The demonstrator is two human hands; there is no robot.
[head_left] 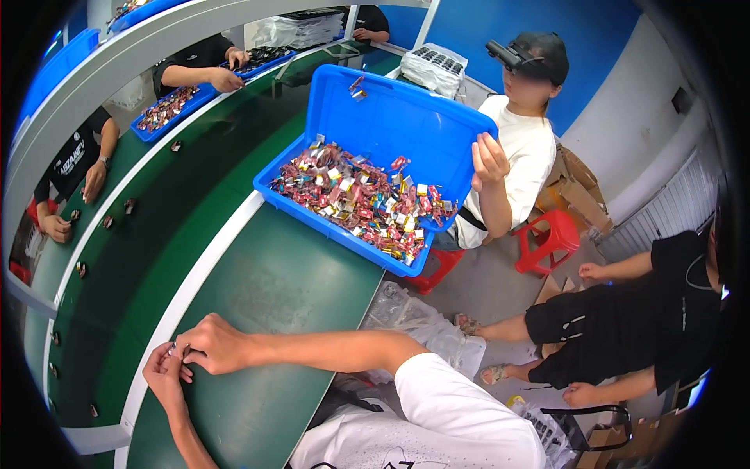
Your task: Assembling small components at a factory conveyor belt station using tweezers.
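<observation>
At the edge of the green worktable (258, 270), my left hand (164, 377) and my right hand (215, 344) meet with their fingertips close together. Both are closed in a pinch around a small piece, part of which looks silvery; its kind is too small to tell. Farther off stands a blue tray (312, 216) heaped with small red, silver and gold parts (351, 191). A second blue bin (391, 117) is tipped up over it, and a few parts cling inside. A co-worker's hand (490, 162) grips the tipped bin's rim.
Left of the table runs a dark green conveyor belt (172, 234) with several small parts along it. Across it, other people work beside a blue tray of parts (166, 109). At the right are a red stool (547, 241), cardboard boxes (576, 184) and a standing person in black.
</observation>
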